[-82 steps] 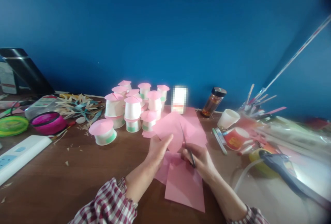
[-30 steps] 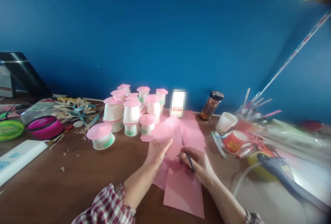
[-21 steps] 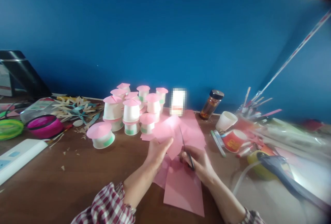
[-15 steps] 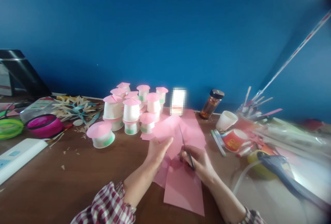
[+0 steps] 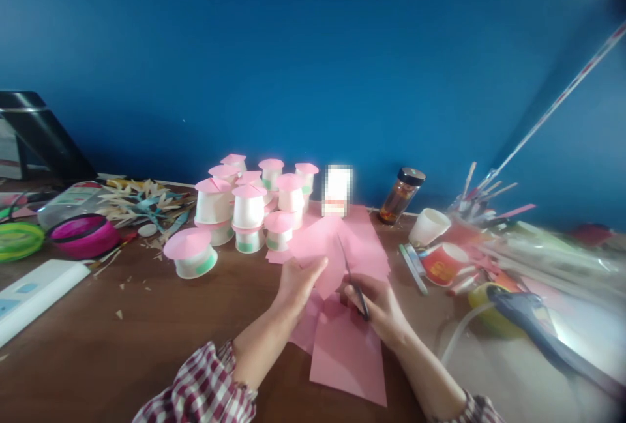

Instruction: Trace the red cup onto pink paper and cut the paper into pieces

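My left hand (image 5: 299, 285) is closed on a sheet of pink paper (image 5: 320, 250), thumb on top, holding it above the table. In my right hand (image 5: 374, 306) is a pair of scissors (image 5: 359, 296) with dark handles; the blades reach up against the right part of that sheet. Below both hands lie more pink pieces, among them a rectangular sheet (image 5: 346, 361). Left of the hands stand several white paper cups with pink cone tops, some stacked; the nearest cup (image 5: 193, 263) has a green patch.
Behind the paper, a bright blurred-out upright object (image 5: 337, 189) stands by the blue wall. To the right are a dark-lidded jar (image 5: 402, 196), a white cup (image 5: 429, 227), a red cup (image 5: 445, 263) and a glue gun (image 5: 531, 312). A power strip (image 5: 42, 296) and wood scraps (image 5: 147, 201) lie left.
Hardly anything differs. Both hands, the paper and the scissors keep almost the same position; the view has shifted very slightly.
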The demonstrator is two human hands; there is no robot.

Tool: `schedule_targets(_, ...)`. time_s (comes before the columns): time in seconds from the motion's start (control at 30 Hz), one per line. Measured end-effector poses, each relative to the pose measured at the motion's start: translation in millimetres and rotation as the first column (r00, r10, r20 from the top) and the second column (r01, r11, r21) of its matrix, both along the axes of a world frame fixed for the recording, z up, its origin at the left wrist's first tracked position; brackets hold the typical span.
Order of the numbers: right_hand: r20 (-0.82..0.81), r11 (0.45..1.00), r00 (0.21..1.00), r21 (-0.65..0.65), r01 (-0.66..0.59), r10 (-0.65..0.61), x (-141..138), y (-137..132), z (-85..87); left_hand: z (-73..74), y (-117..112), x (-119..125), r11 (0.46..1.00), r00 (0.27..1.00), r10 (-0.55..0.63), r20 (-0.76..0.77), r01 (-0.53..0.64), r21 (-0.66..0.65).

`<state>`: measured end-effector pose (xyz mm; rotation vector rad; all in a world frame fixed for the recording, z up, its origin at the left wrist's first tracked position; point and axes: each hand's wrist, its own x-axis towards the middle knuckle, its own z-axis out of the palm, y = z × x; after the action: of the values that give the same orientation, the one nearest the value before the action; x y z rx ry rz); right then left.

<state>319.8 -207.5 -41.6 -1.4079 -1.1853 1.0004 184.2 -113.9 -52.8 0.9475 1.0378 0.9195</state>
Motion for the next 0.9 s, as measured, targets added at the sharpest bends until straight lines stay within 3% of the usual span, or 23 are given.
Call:
schedule_targets(0.4, 0.002, 1.0, 1.0, -0.024, 0.02, -0.02, -1, 1, -0.6, 12.4, -9, -4, 0.999, 0.999, -0.009, 0.047, 0.008, 0.034)
schedule_targets(0.9, 0.042, 1.0, 0.999, 0.024, -0.006, 0.005, 0, 1, -3.7, 5.0, -3, -1, 1.0, 0.999, -0.014, 0.038, 0.014, -0.003)
